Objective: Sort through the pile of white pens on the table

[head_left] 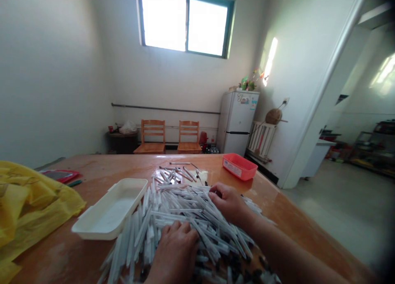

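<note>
A wide heap of clear plastic pen barrels [185,203] lies on the table before me. My left hand [177,243] rests low on the near part of the heap, its fingers curled down and close together; the fingertips are hidden. My right hand [226,199] is over the right side of the heap, thumb and fingers bent inward; whatever they pinch cannot be made out. Small black pen caps [237,267] are scattered at the near right. Beyond the heap lies a looser group of pens with dark ends [168,175].
Left of the heap stands a white plastic tray [110,208], with a yellow plastic bag [33,206] farther left. A pink basket [240,166] sits near the table's far right edge. Behind the table are two wooden chairs [153,136] and a fridge [239,119].
</note>
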`<action>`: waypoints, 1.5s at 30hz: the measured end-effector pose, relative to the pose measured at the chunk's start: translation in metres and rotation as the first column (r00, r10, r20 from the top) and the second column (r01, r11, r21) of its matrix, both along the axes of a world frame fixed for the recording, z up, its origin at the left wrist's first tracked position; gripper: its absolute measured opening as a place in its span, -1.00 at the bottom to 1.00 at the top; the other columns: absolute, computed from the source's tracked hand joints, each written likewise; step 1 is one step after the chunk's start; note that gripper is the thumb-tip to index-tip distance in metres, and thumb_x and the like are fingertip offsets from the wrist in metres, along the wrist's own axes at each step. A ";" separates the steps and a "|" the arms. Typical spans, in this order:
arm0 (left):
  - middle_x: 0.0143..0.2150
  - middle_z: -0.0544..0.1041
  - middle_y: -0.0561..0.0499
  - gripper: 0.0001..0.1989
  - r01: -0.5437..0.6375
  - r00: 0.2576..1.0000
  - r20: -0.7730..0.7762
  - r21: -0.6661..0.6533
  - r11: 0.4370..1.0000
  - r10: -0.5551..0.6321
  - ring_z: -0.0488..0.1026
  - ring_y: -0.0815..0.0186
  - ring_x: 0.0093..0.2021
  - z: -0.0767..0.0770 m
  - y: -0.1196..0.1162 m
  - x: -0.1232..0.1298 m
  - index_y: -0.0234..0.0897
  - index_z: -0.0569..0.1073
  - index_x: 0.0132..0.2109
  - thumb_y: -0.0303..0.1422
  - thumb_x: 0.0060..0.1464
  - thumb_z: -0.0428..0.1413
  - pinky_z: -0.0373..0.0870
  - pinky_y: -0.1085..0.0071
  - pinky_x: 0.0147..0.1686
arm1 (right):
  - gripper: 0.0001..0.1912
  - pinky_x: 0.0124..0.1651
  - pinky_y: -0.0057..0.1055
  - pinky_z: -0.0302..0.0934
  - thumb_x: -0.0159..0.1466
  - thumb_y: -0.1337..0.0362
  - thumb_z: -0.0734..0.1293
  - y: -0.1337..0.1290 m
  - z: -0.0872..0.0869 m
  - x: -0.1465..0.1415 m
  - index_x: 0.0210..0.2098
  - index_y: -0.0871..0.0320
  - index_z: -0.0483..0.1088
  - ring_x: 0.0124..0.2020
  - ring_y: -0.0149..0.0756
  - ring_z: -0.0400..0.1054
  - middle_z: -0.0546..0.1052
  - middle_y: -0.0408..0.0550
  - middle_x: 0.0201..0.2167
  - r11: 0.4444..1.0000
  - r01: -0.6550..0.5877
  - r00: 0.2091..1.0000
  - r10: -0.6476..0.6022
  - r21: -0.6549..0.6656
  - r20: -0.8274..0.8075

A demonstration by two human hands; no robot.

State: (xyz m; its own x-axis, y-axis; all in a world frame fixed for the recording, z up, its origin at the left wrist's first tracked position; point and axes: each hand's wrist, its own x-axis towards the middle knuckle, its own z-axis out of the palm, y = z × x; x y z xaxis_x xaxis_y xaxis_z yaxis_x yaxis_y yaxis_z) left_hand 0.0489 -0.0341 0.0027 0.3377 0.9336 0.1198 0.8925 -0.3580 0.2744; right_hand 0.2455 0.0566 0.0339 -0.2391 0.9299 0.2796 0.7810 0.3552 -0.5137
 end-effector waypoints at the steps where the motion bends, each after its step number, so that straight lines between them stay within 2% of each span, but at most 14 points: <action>1: -0.10 0.55 -0.07 -0.75 0.002 1.000 -0.011 -0.006 1.000 -0.002 0.40 0.11 -0.07 0.001 -0.001 0.000 -0.13 0.56 -0.21 -0.43 0.18 -0.02 0.23 0.15 -0.08 | -0.78 -0.30 -0.46 0.13 0.35 0.20 0.24 0.013 0.000 -0.002 -0.18 0.15 0.48 -0.32 -0.33 0.40 0.57 -0.09 -0.33 1.000 0.017 0.999 -0.017 -0.017 0.048; 7: -0.17 0.58 -0.13 -0.78 0.046 0.995 -0.084 -0.009 0.999 -0.047 0.45 -0.01 -0.09 -0.001 0.003 -0.003 -0.15 0.58 -0.28 -0.44 0.10 0.03 0.25 0.06 -0.11 | -0.84 -0.15 -0.38 0.23 0.35 0.28 0.29 0.096 -0.009 -0.026 -0.20 0.16 0.52 -0.16 -0.23 0.45 0.58 0.02 -0.20 0.986 0.109 0.967 -0.077 -0.124 0.242; 14: -0.12 0.59 -0.12 -0.74 -0.025 0.998 -0.060 -0.033 0.999 0.023 0.45 -0.01 -0.05 -0.004 0.013 -0.011 -0.13 0.57 -0.17 -0.47 0.13 0.01 0.27 0.09 -0.11 | -0.68 0.00 -0.13 0.37 0.39 0.17 0.33 0.161 -0.021 -0.061 0.07 0.19 0.39 -0.03 -0.17 0.43 0.47 0.04 0.04 0.944 0.201 0.905 -0.077 -0.261 0.419; 20: -0.09 0.59 -0.13 -0.76 -0.044 0.999 -0.007 -0.089 0.995 0.044 0.44 -0.05 -0.02 -0.005 0.016 -0.010 -0.13 0.57 -0.15 -0.42 0.16 0.02 0.27 0.01 -0.07 | -0.65 0.01 -0.14 0.37 0.37 0.18 0.35 0.174 -0.026 -0.081 0.09 0.20 0.38 0.00 -0.15 0.42 0.45 0.08 0.07 0.920 0.229 0.889 -0.063 -0.319 0.454; 24: -0.12 0.58 -0.14 -0.77 -0.059 0.997 0.055 -0.047 0.997 0.062 0.44 -0.04 -0.04 -0.005 0.015 -0.010 -0.13 0.58 -0.16 -0.41 0.14 0.04 0.29 0.03 -0.09 | -0.67 0.02 -0.12 0.36 0.37 0.18 0.35 0.171 -0.024 -0.083 0.06 0.20 0.40 -0.01 -0.16 0.42 0.47 0.05 0.04 0.918 0.218 0.900 -0.058 -0.331 0.432; 29: -0.18 0.57 -0.15 -0.77 -0.082 0.944 0.325 0.058 0.995 0.059 0.46 0.03 -0.12 -0.007 0.011 -0.014 -0.15 0.57 -0.17 -0.33 0.20 0.00 0.33 0.10 -0.10 | -0.80 -0.07 -0.25 0.32 0.29 0.21 0.39 0.149 -0.007 -0.070 -0.20 0.24 0.50 -0.08 -0.15 0.43 0.55 0.07 -0.13 0.941 0.149 0.956 -0.059 -0.305 0.286; 31: -0.13 0.58 -0.16 -0.76 -0.142 0.839 0.535 0.043 0.989 0.097 0.47 0.04 -0.08 -0.006 0.011 -0.016 -0.16 0.56 -0.11 -0.26 0.22 0.02 0.35 0.12 -0.05 | -0.84 -0.22 -0.38 0.26 0.23 0.25 0.40 0.126 0.003 -0.060 -0.36 0.25 0.50 -0.17 -0.17 0.44 0.58 0.08 -0.26 0.948 0.087 0.983 -0.031 -0.305 0.182; 32: -0.09 0.58 -0.16 -0.74 -0.180 0.752 0.644 -0.002 0.984 0.139 0.48 0.05 -0.05 -0.005 0.012 -0.017 -0.16 0.55 -0.07 -0.22 0.21 0.05 0.36 0.13 -0.02 | -0.85 -0.29 -0.44 0.22 0.21 0.26 0.39 0.109 0.008 -0.055 -0.40 0.25 0.50 -0.25 -0.22 0.44 0.58 0.05 -0.33 0.949 0.046 0.992 -0.007 -0.312 0.123; 34: 0.01 0.56 -0.15 -0.66 -0.228 0.520 0.814 -0.160 0.961 0.259 0.48 0.08 0.00 -0.002 0.014 -0.019 -0.18 0.51 0.03 -0.14 0.19 0.10 0.38 0.19 0.00 | -0.84 -0.44 -0.52 0.15 0.24 0.25 0.34 0.070 0.016 -0.046 -0.37 0.22 0.49 -0.42 -0.36 0.40 0.57 -0.04 -0.42 0.936 -0.050 0.999 0.052 -0.347 -0.004; 36: 0.05 0.55 -0.13 -0.55 -0.189 0.271 0.887 -0.333 0.924 0.375 0.51 0.17 -0.07 0.002 0.015 -0.019 -0.20 0.46 0.11 -0.09 0.15 0.14 0.43 0.29 -0.11 | -0.82 -0.52 -0.56 0.12 0.25 0.20 0.31 0.025 0.021 -0.038 -0.31 0.20 0.47 -0.55 -0.45 0.33 0.57 -0.11 -0.47 0.908 -0.141 0.988 0.103 -0.394 -0.115; 37: 0.04 0.55 -0.11 -0.52 -0.134 0.157 0.899 -0.391 0.910 0.409 0.51 0.24 -0.15 0.005 0.015 -0.018 -0.20 0.43 0.13 -0.08 0.14 0.15 0.43 0.36 -0.20 | -0.82 -0.55 -0.58 0.11 0.25 0.19 0.31 0.004 0.022 -0.034 -0.32 0.18 0.45 -0.60 -0.48 0.30 0.55 -0.14 -0.50 0.877 -0.206 0.972 0.134 -0.433 -0.192; 39: -0.01 0.56 -0.08 -0.52 0.021 -0.034 0.895 -0.444 0.896 0.444 0.47 0.38 -0.32 0.010 0.013 -0.017 -0.20 0.42 0.13 -0.09 0.14 0.18 0.40 0.47 -0.37 | -0.85 -0.61 -0.60 0.06 0.19 0.20 0.34 -0.033 0.020 -0.029 -0.35 0.17 0.39 -0.68 -0.52 0.23 0.51 -0.19 -0.57 0.708 -0.422 0.856 0.105 -0.566 -0.506; 42: -0.09 0.59 -0.06 -0.62 0.214 -0.202 0.860 -0.429 0.878 0.469 0.42 0.48 -0.41 0.015 0.009 -0.014 -0.22 0.45 0.05 -0.22 0.12 0.23 0.40 0.55 -0.39 | -0.83 -0.66 -0.62 -0.04 0.17 0.19 0.35 -0.068 0.010 -0.024 -0.35 0.15 0.34 -0.70 -0.53 0.24 0.53 -0.19 -0.59 0.557 -0.565 0.718 -0.033 -0.609 -0.695; 45: -0.16 0.61 -0.07 -0.72 0.241 -0.258 0.840 -0.422 0.874 0.477 0.46 0.49 -0.41 0.016 0.007 -0.011 -0.27 0.49 -0.06 -0.32 0.07 0.28 0.45 0.56 -0.34 | -0.73 -0.67 -0.61 -0.07 0.26 0.06 0.29 -0.081 -0.004 -0.024 -0.25 0.16 0.36 -0.70 -0.50 0.28 0.57 -0.14 -0.53 0.522 -0.612 0.651 -0.094 -0.594 -0.754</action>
